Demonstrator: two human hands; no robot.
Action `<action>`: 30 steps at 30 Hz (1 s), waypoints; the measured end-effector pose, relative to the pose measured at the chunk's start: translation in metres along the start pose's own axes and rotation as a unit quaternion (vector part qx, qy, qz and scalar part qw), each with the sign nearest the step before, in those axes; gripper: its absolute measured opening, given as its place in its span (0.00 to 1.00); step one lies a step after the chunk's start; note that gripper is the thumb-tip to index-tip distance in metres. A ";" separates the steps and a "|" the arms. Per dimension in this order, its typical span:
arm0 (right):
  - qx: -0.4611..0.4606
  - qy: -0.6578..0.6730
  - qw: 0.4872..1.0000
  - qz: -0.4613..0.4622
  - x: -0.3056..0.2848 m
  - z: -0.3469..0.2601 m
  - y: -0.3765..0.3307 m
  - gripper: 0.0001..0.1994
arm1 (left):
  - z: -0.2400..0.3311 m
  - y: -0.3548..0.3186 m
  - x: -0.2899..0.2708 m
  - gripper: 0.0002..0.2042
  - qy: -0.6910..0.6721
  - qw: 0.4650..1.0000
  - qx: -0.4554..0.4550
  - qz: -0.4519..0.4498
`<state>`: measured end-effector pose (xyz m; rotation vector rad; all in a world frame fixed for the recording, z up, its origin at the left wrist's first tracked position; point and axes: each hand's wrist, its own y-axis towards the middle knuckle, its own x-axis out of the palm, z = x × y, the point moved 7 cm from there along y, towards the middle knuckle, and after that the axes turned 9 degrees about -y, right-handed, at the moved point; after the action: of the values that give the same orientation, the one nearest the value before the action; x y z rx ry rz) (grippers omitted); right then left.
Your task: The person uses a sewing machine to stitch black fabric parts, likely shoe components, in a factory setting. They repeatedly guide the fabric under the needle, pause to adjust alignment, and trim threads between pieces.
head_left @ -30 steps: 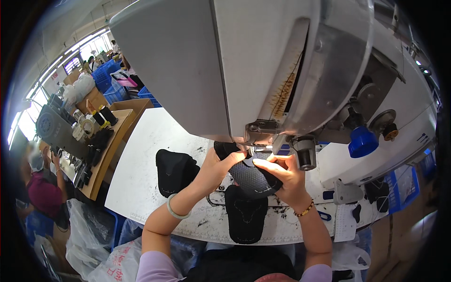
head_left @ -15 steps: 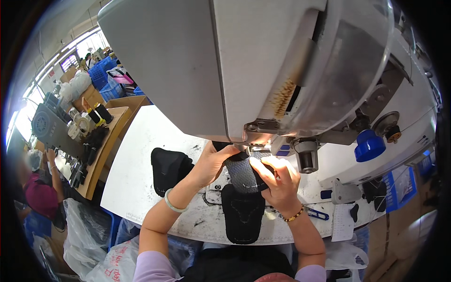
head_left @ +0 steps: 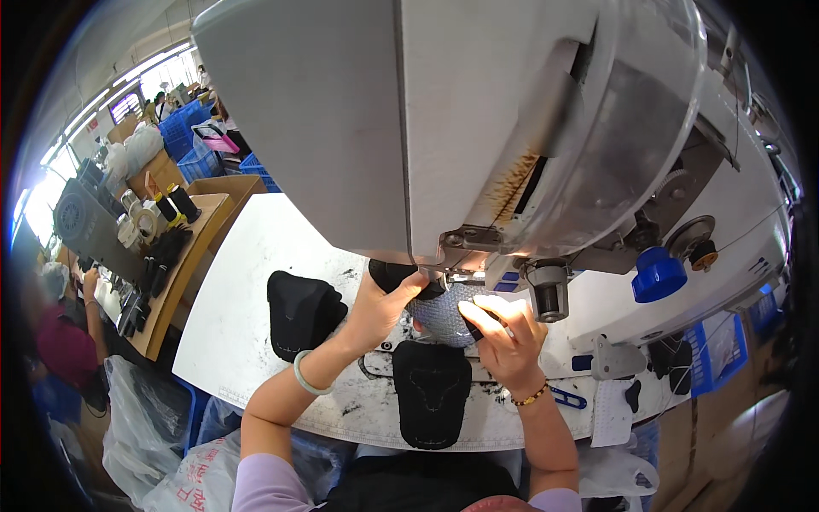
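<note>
Under the head of a sewing machine [head_left: 316,111], a fabric piece of grey mesh with black parts [head_left: 442,317] is held between both my hands. My left hand [head_left: 377,309] grips its black left part, thumb on top, close to the machine's lit needle area. At its right edge my right hand [head_left: 512,337] pinches a black part between thumb and fingers. Directly in front of the work lies a flat black padded piece [head_left: 432,397] with light stitching. More black pieces [head_left: 303,316] lie stacked left of my left forearm. The needle itself is hidden.
A blue-handled tool [head_left: 567,398] and a white paper slip [head_left: 612,414] lie right of my right wrist. Dark lint is scattered over the white table [head_left: 230,333]. Thread spools [head_left: 182,201] stand on a wooden bench at left, where another person [head_left: 72,341] sits. Plastic bags hang below the table edge.
The mesh piece has turned and bulges more between my hands. Its black left part shows more. My right fingers have shifted slightly along its right edge. The whole view has tilted a little.
</note>
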<state>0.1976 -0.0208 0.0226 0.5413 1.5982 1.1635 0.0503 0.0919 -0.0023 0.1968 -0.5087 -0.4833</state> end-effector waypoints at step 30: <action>0.019 -0.056 0.998 -0.010 -0.002 0.006 -0.003 0.16 | 0.002 -0.037 0.016 0.10 0.058 0.990 -0.017 0.131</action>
<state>0.2041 -0.0211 0.0209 0.6043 1.5284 1.0707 0.0473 0.0516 -0.0052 0.1213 -0.4049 -0.2230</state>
